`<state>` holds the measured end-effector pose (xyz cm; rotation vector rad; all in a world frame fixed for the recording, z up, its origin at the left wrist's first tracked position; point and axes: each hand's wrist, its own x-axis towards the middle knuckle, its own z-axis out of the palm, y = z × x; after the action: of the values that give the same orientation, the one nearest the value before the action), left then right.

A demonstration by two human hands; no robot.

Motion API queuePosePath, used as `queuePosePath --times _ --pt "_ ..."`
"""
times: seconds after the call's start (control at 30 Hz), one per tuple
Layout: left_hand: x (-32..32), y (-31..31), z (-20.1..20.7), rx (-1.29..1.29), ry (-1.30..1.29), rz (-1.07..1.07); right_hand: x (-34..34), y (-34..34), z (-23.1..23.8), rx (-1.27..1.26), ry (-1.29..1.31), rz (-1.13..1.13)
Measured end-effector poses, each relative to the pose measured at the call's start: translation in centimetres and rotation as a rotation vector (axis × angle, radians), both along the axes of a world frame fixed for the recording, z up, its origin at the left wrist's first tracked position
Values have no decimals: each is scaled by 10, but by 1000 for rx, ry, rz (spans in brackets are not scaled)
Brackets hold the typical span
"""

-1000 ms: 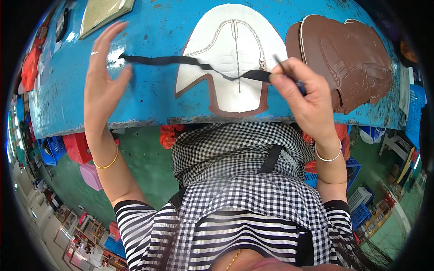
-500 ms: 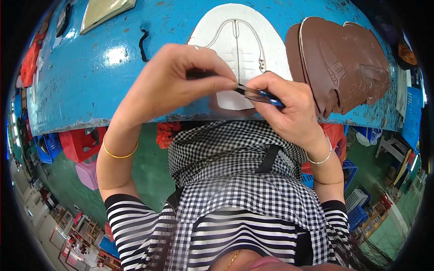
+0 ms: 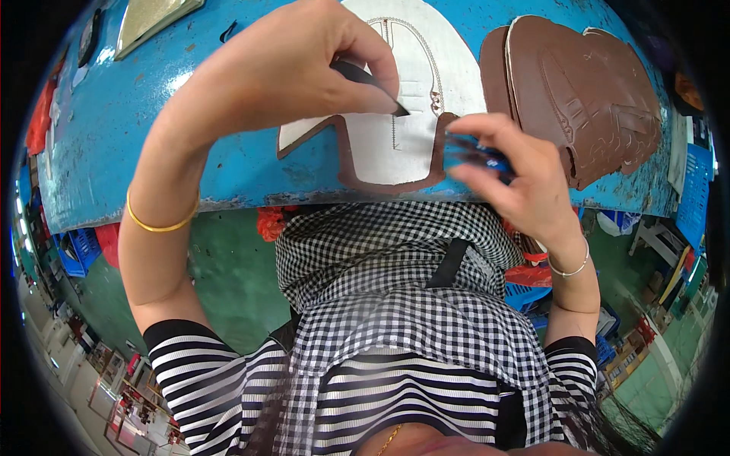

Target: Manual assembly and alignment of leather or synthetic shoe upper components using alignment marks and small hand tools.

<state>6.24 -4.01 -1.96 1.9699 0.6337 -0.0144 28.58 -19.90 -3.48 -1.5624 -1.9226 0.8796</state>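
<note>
My left hand point(image 3: 296, 72) is raised over the blue table, thumb and fingers closed on a black strip point(image 3: 401, 111) whose pointed end sticks out past the thumb. Beneath that tip lies a white stitched panel point(image 3: 414, 152), rounded at its far end, with a brown piece point(image 3: 350, 171) showing as a border around its near end. To the right, my right hand point(image 3: 525, 175) is curled round small blue-handled snips point(image 3: 490, 159), smeared by motion. The snips are apart from the black strip. My left hand hides part of the panel's left side.
A stack of brown stitched panels point(image 3: 585, 99) lies at the right of the blue table point(image 3: 99, 167). A yellowish book point(image 3: 156, 23) and a dark handheld device point(image 3: 90, 38) are at the far left. Another black strip point(image 3: 227, 32) lies partly behind my arm.
My left hand has lifted away and left with the black strip. My right hand has drawn right with the snips, parting from the strip. More of the panel's brown border shows.
</note>
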Motion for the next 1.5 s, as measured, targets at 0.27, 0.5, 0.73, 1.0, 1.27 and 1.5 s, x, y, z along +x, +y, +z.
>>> queuePosePath --times 0.27,0.5,0.73,1.0,1.27,1.5 --pt "19 16 5 -49 104 -216 -12 3 -4 166 -311 341" --pt "26 14 -10 46 102 -218 -3 9 -8 112 -213 377" --pt "31 12 -13 191 85 -273 1 10 -6 29 -187 376" --pt "29 17 -12 175 47 -330 15 21 6 40 -115 243" --pt "30 5 -10 329 78 -284 8 22 -8 136 -173 201" --pt "34 37 6 299 217 -367 -3 29 -11 241 -392 266"
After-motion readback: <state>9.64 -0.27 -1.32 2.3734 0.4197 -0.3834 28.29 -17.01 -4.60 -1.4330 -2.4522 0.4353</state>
